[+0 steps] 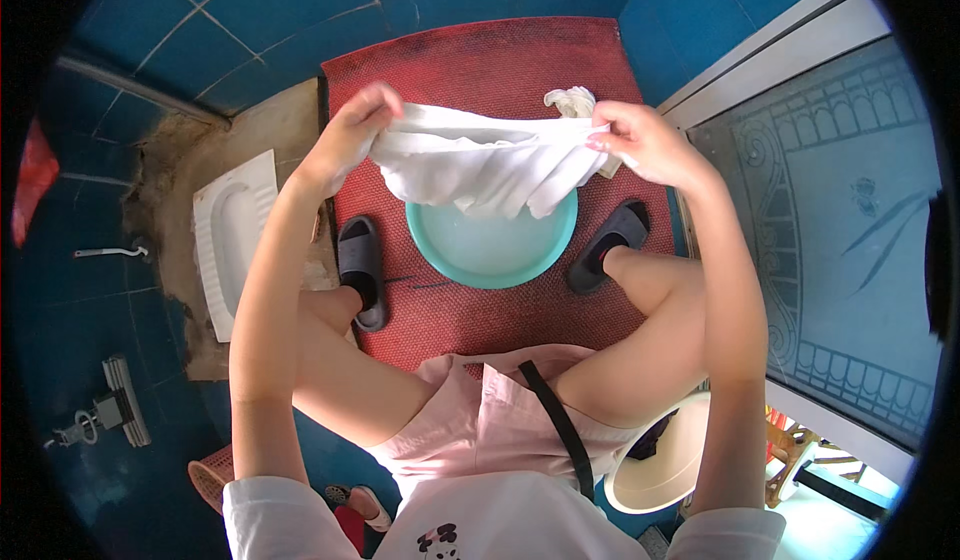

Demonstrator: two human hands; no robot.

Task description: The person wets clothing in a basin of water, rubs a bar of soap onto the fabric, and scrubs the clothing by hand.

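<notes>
A wet-looking white cloth garment (487,158) is stretched between my two hands, its upper edge sagging a little. My left hand (360,128) grips its left corner, and my right hand (637,140) pinches the right corner between thumb and fingers. Below the cloth, on the red mat, stands a turquoise basin (491,278) with cloudy water in it; the cloth hides its far rim. A crumpled off-white cloth (570,100) lies on the mat just beyond my right hand. Something small and beige shows partly behind the garment near that hand.
The red mat (480,57) spreads under my slippered feet. A white squat toilet (232,237) is set in the floor at left. Behind my right leg stands a cream basin (645,496) with dark cloth inside. A frosted glass door (847,207) is at right, a pink basket (210,477) at lower left.
</notes>
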